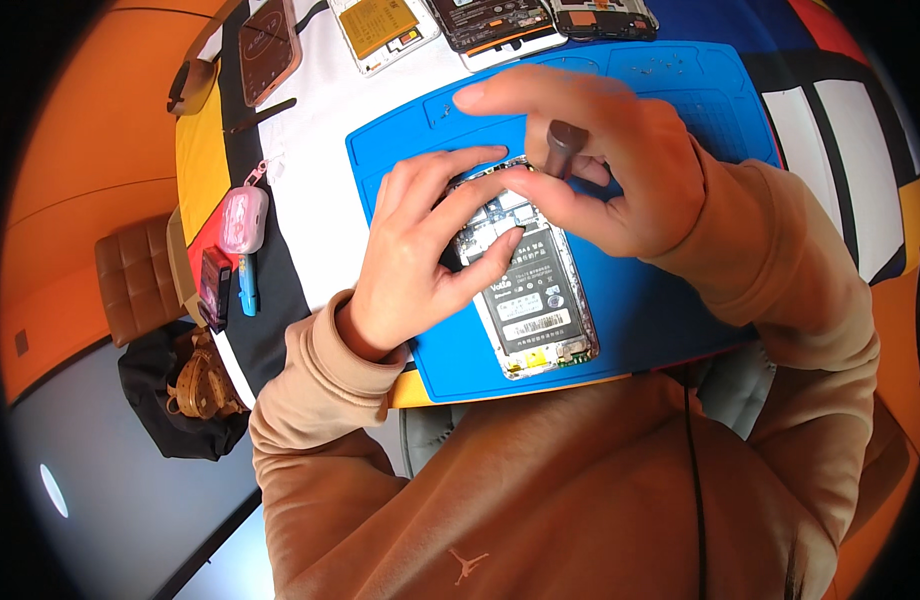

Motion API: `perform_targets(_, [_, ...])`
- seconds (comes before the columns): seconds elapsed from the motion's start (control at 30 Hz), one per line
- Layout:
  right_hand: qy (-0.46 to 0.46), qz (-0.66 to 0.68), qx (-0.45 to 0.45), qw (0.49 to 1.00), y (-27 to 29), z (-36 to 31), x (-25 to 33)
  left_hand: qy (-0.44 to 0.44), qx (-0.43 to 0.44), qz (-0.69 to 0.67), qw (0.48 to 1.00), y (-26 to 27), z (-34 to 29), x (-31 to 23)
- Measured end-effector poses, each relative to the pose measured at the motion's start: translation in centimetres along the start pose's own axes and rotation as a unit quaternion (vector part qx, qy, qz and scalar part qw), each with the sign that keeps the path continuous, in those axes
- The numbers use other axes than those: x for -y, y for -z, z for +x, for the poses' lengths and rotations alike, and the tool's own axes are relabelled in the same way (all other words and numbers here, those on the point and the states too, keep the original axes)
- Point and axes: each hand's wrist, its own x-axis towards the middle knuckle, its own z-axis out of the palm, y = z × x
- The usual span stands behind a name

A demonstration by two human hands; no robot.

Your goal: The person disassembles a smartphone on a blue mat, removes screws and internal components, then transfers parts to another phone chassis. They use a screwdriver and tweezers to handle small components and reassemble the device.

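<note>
An opened smartphone [535,290] lies on a blue work mat [440,350], its black battery and circuit board bared. My left hand [420,230] holds the phone at its upper part, thumb on the board and fingers curled toward the far edge. In my right hand [630,165] is a screwdriver with a dark handle [565,145], standing nearly upright over the phone's far end. The thumb of that hand presses beside the handle while its index finger stretches out to the left. My fingers hide the screwdriver's tip.
Other opened phones [380,30] line the table's far side. Tiny parts [660,65] sit in the mat's far compartments. To the left are a phone [268,50], a pink case [243,220], a blue pen-like item [248,285] and a dark box [215,285]. A brown chair [140,275] stands beyond.
</note>
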Motion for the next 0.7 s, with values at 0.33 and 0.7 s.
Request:
perform_targets(0.33, [0.034, -0.062, 0.045, 0.996, 1.1, 0.4, 0.0, 0.002, -0.001, 0.006, 1.0, 0.0, 0.1, -0.2])
perform_targets(0.7, [0.079, -0.069, 0.004, 0.994, 1.0, 0.9, -0.3, 0.01, 0.0, -0.001, 1.0, 0.0, 0.1, -0.2])
